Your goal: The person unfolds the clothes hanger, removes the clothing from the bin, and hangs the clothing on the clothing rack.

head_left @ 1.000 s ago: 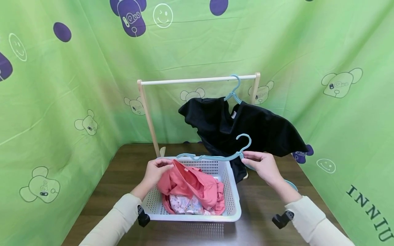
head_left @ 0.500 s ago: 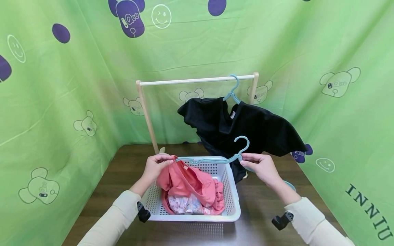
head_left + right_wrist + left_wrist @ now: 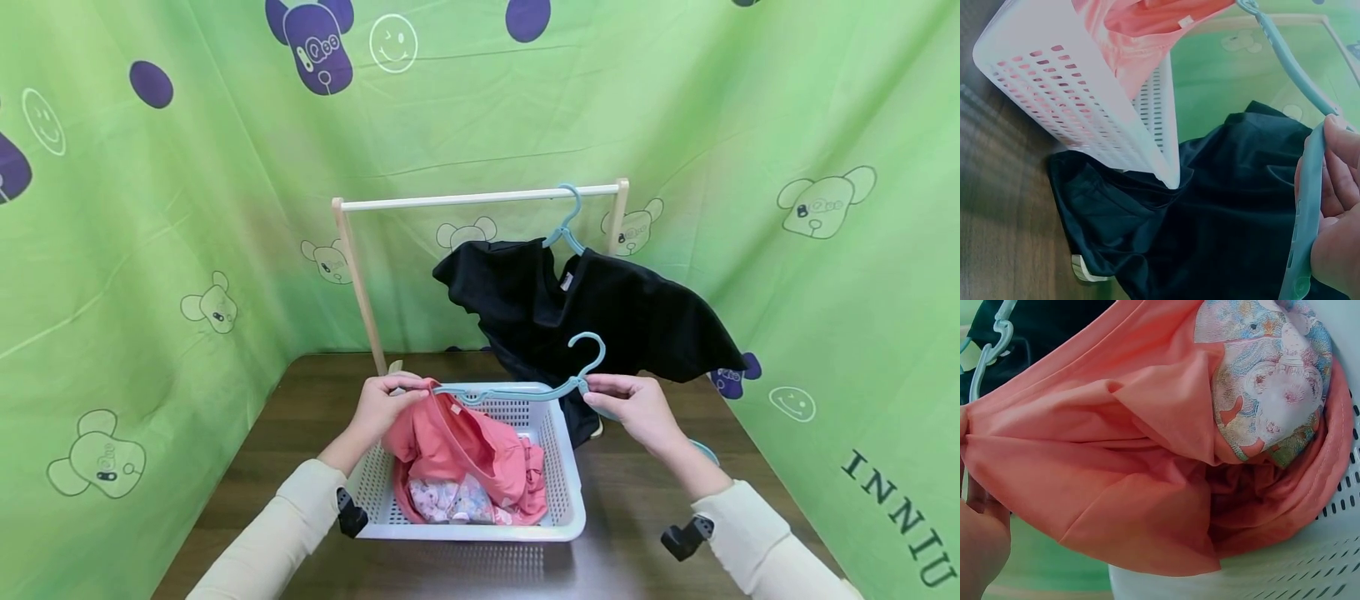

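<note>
My left hand (image 3: 381, 408) pinches the neckline edge of a coral-pink shirt (image 3: 480, 442) and lifts that corner above a white basket (image 3: 573, 492). The rest of the shirt lies bunched in the basket, its printed front (image 3: 1279, 381) showing in the left wrist view. A light-blue clothes hanger (image 3: 525, 393) is held by my right hand (image 3: 637, 408) near its centre, just under the hook. Its left arm reaches across to the shirt's raised edge, and the tip is hidden at the cloth beside my left fingers.
Behind the basket, a black garment (image 3: 600, 308) hangs on another blue hanger (image 3: 566, 229) from a rack's white rail (image 3: 465, 198). Its lower part hangs down to the wooden table (image 3: 262, 475) at the basket's right. Green printed curtain (image 3: 262, 150) surrounds the table.
My left hand has drawn the shirt's edge slightly right and up, onto the hanger's left tip. The hanger has dipped a little and shifted slightly left in my right hand.
</note>
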A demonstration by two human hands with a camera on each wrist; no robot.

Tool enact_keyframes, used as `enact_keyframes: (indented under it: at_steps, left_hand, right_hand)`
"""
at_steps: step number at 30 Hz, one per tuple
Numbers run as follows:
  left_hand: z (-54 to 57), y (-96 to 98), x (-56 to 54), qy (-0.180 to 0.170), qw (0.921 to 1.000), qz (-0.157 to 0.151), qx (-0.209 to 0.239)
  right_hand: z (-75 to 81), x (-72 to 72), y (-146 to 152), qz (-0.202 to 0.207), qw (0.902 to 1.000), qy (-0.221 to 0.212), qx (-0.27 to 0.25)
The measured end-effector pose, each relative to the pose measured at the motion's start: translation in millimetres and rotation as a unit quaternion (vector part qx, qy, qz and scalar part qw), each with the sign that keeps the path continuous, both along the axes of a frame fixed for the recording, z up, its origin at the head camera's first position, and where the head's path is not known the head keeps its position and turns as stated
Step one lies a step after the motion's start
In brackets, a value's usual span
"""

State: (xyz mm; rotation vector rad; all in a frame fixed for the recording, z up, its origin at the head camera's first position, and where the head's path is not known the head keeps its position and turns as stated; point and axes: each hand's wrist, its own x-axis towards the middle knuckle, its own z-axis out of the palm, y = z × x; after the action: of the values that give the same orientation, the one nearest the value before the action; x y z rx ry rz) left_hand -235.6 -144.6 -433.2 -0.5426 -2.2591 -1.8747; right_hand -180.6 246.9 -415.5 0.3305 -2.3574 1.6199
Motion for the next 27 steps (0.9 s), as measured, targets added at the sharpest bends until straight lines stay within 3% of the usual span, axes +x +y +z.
enact_keyframes:
  at_steps: [6,13,16,21,27]
  left_hand:
    - [6.8,-0.6,0.0,-0.029,0.9993,0.000,-0.022]
    - [32.9,2.0,18.4,-0.035,0.9975,-0.025,-0.055]
    - [35.6,0.3,21.2,-0.039,0.9973,-0.029,-0.056]
    - [34.0,0.6,20.4,-0.027,0.9965,-0.054,-0.058]
    - [12.7,6.2,4.4,0.000,0.9950,-0.083,-0.056]
  right_hand:
    - [2.3,0.7,2,0.003,1.0000,0.007,0.001]
    - [2.5,-0.2,7,0.004,0.9999,0.012,0.011]
    - [2.6,0.3,8,0.003,0.9998,0.012,0.014]
    - [2.1,0.4,7,0.010,0.9999,0.008,0.008]
    - [4.5,2.9,-1,0.020,0.9997,0.001,0.015]
